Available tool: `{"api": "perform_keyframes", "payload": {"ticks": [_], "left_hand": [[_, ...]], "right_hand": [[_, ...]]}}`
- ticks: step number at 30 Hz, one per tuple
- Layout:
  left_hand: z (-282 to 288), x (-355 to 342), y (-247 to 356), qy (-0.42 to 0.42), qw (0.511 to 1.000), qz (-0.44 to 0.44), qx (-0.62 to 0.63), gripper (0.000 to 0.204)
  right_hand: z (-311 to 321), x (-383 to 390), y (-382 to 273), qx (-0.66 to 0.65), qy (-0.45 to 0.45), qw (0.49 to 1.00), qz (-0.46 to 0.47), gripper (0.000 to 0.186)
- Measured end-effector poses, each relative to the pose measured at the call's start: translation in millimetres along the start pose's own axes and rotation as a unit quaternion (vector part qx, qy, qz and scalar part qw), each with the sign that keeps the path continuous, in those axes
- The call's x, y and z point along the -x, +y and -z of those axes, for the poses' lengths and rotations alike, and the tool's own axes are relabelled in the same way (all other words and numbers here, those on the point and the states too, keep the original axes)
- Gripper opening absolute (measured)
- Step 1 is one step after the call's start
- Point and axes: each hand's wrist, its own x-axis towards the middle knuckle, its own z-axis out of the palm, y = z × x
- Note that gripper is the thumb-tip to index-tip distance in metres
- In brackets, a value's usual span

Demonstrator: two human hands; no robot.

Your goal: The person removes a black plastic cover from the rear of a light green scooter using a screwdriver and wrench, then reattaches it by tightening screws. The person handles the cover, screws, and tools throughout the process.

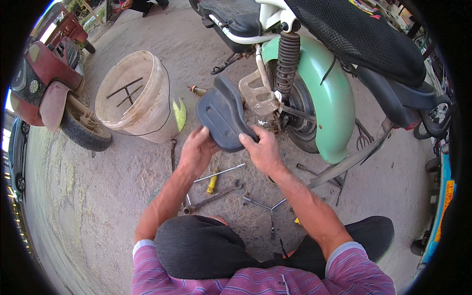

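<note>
A black molded plastic piece with a raised lip along one side is held between my two hands, in front of a metal bracket near the green rear fender and coil shock of a scooter. My left hand grips the piece at its lower left, thumb on top. My right hand grips its right end, also thumb uppermost. Below them on the concrete lie a yellow-handled screwdriver, a large wrench and a three-way socket wrench.
A dirty bucket holding metal bars stands at left beside a red scooter. More metal tools lie right of my hands. A black mesh-covered seat overhangs the fender. Another person's legs show at the top; a blue vehicle edges the right.
</note>
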Motion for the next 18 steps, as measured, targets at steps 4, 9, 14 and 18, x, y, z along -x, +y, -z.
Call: {"api": "perform_keyframes", "payload": {"ticks": [4,9,14,18], "left_hand": [[-8,-50,10,0.020,0.998,-0.011,-0.063,0.049],[-25,-110,-3,0.018,0.995,0.041,-0.083,0.041],[-30,-129,-16,0.007,0.993,0.060,-0.102,0.038],[-36,-133,-20,0.007,0.994,0.065,-0.083,0.037]], "right_hand": [[17,-20,4,-0.023,0.082,0.996,0.036,0.035],[24,-11,33,0.059,0.230,0.969,0.066,0.055],[40,-6,55,-0.013,0.214,0.977,-0.003,0.057],[50,-15,49,-0.129,0.219,0.965,-0.064,0.043]]}}
